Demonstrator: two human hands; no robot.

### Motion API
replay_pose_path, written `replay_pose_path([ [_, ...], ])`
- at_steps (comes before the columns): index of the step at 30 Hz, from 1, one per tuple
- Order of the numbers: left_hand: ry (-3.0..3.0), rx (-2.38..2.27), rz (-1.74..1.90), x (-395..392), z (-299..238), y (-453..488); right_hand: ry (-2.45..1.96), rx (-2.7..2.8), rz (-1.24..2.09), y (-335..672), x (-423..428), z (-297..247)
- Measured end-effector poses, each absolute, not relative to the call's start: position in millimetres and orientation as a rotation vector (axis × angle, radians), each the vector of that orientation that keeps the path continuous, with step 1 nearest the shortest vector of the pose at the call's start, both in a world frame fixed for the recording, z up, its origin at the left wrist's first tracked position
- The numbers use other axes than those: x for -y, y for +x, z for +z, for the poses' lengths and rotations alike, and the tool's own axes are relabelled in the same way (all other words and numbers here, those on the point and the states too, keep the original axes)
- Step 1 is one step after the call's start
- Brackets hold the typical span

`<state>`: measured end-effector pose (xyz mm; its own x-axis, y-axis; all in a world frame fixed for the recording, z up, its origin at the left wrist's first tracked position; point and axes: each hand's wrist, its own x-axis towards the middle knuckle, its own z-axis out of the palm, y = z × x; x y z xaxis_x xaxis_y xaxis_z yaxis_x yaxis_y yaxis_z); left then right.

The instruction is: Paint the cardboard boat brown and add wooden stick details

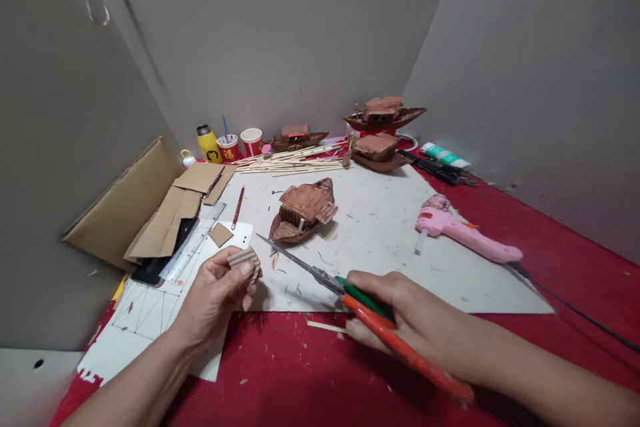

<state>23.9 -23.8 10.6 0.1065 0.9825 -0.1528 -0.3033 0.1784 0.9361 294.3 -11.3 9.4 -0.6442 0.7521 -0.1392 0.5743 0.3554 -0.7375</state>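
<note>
My left hand [220, 287] pinches a small curved piece of corrugated cardboard [245, 257] between thumb and fingers. Scissors [327, 281] with one orange and one green handle are gripped in my right hand [400, 310]. Their blades point up and left, just right of the cardboard piece and apart from it. A thin pale stick [326, 327] pokes out beside the right hand's lower fingers; whether they hold it I cannot tell. Beyond the blades a brown model boat [304, 210] with a ridged cabin roof rests on the white sheet [380, 267].
A pink glue gun [465, 233] lies at right, its cord trailing off. Thin wooden sticks [290, 160] and more model boats [377, 150] stand behind. On the left are cardboard pieces [167, 220], a ruler [195, 243], a pencil [239, 207], paper cups [251, 141] and a yellow bottle [209, 145].
</note>
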Motion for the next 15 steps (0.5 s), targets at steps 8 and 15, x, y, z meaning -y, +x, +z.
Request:
replay_pose_path([
  [8, 0.987, -0.998, 1.178, 27.0, 16.1, 30.0, -1.278, 2.545, 0.843, 288.5, 14.2, 15.6],
  [15, 1.149, -1.008, 1.156, 31.0, 12.7, 32.4, -1.260, 2.576, 0.732, 290.1, 14.4, 13.2],
])
